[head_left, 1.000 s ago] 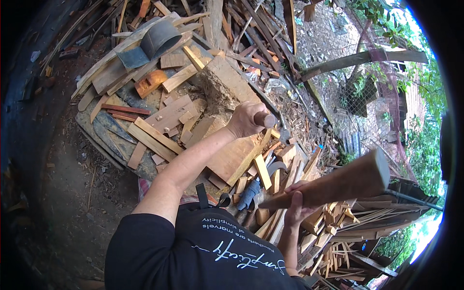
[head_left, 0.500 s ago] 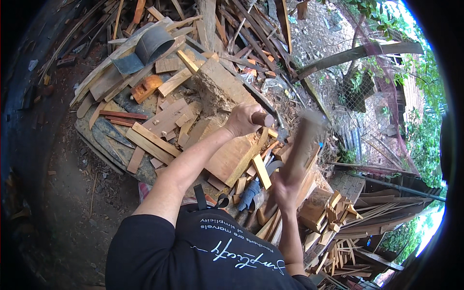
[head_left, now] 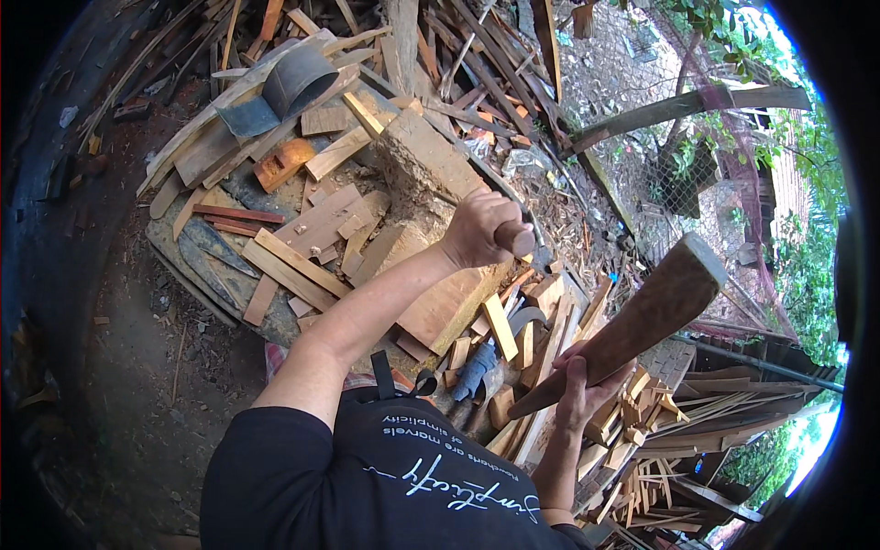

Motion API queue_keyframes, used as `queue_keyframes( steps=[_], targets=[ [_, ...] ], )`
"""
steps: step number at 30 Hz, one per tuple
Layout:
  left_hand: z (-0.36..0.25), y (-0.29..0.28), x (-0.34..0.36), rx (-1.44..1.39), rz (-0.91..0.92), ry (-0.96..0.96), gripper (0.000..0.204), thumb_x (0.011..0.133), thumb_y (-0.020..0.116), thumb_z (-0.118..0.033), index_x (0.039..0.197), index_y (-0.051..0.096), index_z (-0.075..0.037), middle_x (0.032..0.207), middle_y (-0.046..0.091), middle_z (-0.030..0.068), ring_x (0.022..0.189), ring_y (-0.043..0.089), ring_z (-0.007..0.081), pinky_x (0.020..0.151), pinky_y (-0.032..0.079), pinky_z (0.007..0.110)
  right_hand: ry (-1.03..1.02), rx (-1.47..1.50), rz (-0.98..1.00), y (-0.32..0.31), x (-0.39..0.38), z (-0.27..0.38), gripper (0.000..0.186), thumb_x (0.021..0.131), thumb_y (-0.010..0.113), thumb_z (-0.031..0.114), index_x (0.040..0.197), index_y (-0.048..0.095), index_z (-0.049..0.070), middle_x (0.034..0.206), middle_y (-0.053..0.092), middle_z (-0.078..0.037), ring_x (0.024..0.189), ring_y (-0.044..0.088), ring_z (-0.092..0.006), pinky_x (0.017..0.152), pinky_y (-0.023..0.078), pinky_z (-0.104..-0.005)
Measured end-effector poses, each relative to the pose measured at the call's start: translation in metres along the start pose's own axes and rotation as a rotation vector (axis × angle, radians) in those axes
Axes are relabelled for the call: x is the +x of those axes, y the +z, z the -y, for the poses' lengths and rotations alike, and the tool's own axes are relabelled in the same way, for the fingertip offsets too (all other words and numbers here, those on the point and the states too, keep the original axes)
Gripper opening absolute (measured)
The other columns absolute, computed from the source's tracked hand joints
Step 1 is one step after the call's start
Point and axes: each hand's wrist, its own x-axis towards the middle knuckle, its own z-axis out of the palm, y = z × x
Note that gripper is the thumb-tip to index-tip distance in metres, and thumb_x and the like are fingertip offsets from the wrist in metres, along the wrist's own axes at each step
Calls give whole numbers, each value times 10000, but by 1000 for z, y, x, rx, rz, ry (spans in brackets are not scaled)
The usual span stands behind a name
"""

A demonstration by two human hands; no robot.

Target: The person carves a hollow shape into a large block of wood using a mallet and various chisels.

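My left hand (head_left: 478,229) is closed around the round wooden handle of a chisel (head_left: 515,239), its butt end pointing right. The chisel's blade is mostly hidden by the hand, which is over a large wooden block (head_left: 449,307) with a rough, chip-strewn hollow cut into it. Off to the right, my right hand (head_left: 587,390) grips a dark wooden mallet (head_left: 646,307) near its narrow end. The mallet's thick end is raised toward the upper right, apart from the chisel.
Wood strips and offcuts (head_left: 316,220) cover the worktable around the block. An orange hand plane (head_left: 282,165) and a curved dark sheet (head_left: 298,81) are at the far left. Small wood pieces (head_left: 632,403) are heaped at right. Scrap timber (head_left: 486,69) is piled behind.
The mallet, blurred and close to the chisel before, has swung out to the right and lies lower across my right hand. My left hand keeps its hold on the chisel, shifted slightly right.
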Motion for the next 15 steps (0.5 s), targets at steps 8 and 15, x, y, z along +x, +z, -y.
queue_keyframes(
  steps=[8, 15],
  targets=[
    [20, -11, 5, 15, -114, -13, 269, 744, 763, -158, 712, 497, -132, 615, 555, 17, 574, 557, 226, 596, 402, 344, 0, -43, 44, -1, -4, -10, 574, 871, 683, 164, 1306, 312, 114, 776, 567, -91, 644, 569, -156, 605, 463, -270],
    [27, -9, 7, 43, -160, -52, 284, 754, 763, -161, 717, 484, -120, 620, 544, 38, 586, 557, 253, 611, 416, 361, -216, 104, -51, 25, 15, 14, 589, 856, 685, 130, 1308, 316, 55, 759, 568, -88, 664, 569, -166, 626, 473, -283]
  ],
)
